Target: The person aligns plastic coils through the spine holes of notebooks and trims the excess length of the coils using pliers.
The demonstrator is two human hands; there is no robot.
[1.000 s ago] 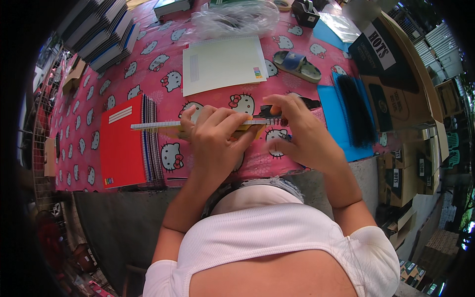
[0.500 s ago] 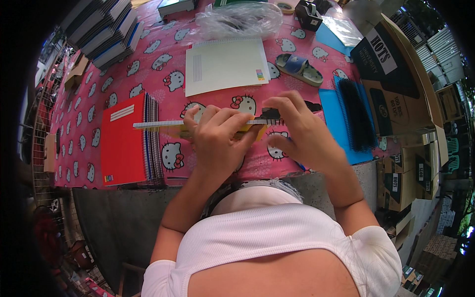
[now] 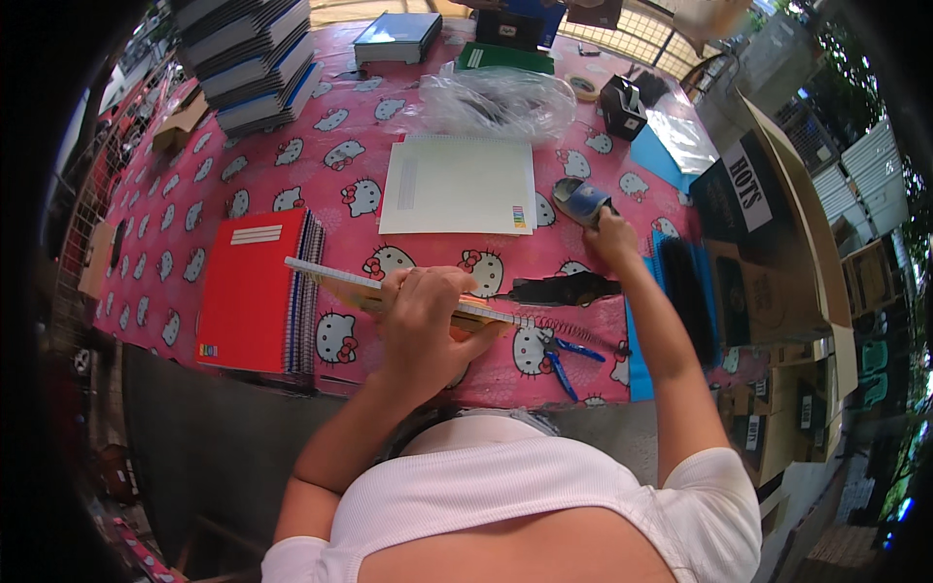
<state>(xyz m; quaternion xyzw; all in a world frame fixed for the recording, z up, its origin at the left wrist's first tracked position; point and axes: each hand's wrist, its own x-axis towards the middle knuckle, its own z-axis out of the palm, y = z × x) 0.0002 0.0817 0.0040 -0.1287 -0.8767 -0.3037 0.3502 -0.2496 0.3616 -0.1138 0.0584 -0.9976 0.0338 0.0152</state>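
My left hand (image 3: 423, 316) is closed round a notebook (image 3: 335, 276), holding it on edge so that mostly its thin side shows. From its right end sticks out a thin dark spiral coil (image 3: 575, 332), which sags toward the table. Farther off to the right, my right hand (image 3: 612, 243) grips the near end of a blue-strapped slide sandal (image 3: 579, 199). Blue-handled pliers (image 3: 564, 361) lie under the coil near the table's front edge. Beyond the notebook is a dark torn patch (image 3: 569, 289) in the pink tablecloth.
Red spiral notebooks (image 3: 248, 291) are stacked at left, cream covers (image 3: 457, 185) mid-table. Dark coils (image 3: 685, 301) lie on blue sheets at right, beside an open carton (image 3: 768, 233). Behind stand a tall book stack (image 3: 253, 68), clear plastic (image 3: 501, 102) and a tape dispenser (image 3: 622, 107).
My right hand has left the notebook's right end and reached forward to take hold of the sandal. The notebook's right end has swung nearer to me. The pliers and coil now show.
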